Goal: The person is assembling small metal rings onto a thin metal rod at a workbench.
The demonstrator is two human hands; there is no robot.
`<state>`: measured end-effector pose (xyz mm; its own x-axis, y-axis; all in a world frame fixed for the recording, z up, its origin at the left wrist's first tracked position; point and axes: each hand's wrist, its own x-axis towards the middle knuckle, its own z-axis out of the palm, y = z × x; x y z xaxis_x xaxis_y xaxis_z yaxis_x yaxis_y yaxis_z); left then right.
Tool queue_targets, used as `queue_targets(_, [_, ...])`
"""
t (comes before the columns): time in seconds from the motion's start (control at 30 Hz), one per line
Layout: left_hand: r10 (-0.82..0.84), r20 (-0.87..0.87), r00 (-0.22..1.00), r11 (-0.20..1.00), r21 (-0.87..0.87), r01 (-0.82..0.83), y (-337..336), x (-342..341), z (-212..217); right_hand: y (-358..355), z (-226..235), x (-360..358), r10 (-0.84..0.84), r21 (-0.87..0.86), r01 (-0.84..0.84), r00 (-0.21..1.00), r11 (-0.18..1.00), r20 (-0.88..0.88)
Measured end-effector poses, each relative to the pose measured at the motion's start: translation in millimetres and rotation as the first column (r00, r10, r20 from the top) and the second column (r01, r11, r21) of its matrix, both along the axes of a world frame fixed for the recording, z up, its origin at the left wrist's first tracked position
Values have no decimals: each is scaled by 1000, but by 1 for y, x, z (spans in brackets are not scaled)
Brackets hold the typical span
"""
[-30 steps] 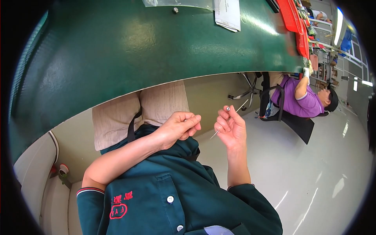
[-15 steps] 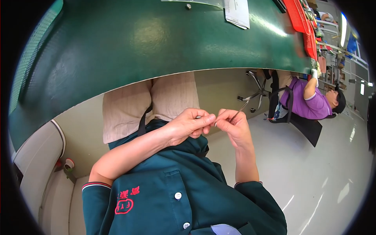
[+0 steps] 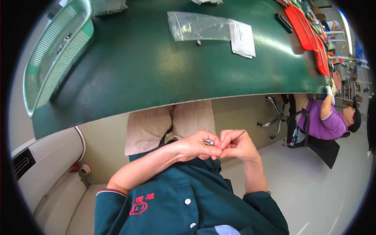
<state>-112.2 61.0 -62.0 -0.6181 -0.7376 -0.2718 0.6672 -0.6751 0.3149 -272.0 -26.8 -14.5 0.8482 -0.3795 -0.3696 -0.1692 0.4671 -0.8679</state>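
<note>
Off table edge (image 3: 235, 95), hands (image 3: 193, 146) together, metal piece (image 3: 209, 143)

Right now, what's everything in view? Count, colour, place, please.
Table: 1, green, ahead
Basket: 1, pale green, table's left end
Basket pieces: count unclear, silvery, inside it
Packet: 1, grey, far left
Clear bag: 1, transparent, table's far middle
Paper: 1, white, bag's right end
Loose piece: 1, silvery, bag's near edge
Trays: 2, red, table's right
Bar: 1, black, left of trays
Co-worker: 1, purple shirt, seated right
Rounded unit: 1, white, lower left
Metal part: count unclear, silvery, left hand
Thin rod: 1, dark, right hand
Hands: 2, bare, lower middle
</note>
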Motion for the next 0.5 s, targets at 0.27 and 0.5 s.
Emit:
queue_targets(0.27, [136, 150, 979, 990, -56, -129, -17, 36, 37, -16, 18, 17, -240, -317, 248, 969, 916, 64])
queue_targets(0.5, [474, 342, 811, 880, -187, -436, -36, 88, 81, -54, 46, 45, -523, -449, 782, 623, 433, 581])
